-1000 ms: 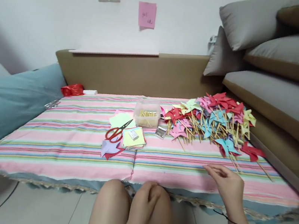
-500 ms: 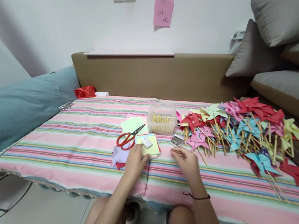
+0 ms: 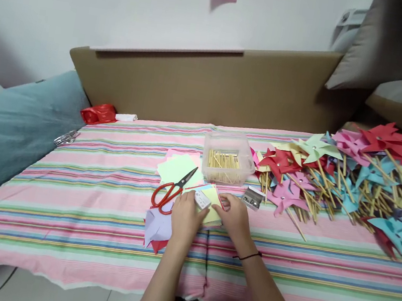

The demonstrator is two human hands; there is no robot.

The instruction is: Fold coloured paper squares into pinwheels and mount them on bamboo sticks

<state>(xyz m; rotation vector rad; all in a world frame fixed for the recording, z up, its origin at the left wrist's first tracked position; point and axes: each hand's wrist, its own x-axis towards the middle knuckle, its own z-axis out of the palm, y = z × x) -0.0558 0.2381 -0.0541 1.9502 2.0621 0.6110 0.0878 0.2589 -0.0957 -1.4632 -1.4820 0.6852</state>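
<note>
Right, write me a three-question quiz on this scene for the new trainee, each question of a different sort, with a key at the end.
1. Multiple choice: What does the clear plastic box hold? A) Folded pinwheels. B) Thin sticks. C) Pink cloth.
2. True or false: The red-handled scissors lie nearer the left hand than the right hand.
3. Short answer: What colour is the top sheet of the paper stack between the two hands?

Key: 1. B. 2. True. 3. Yellow.
</note>
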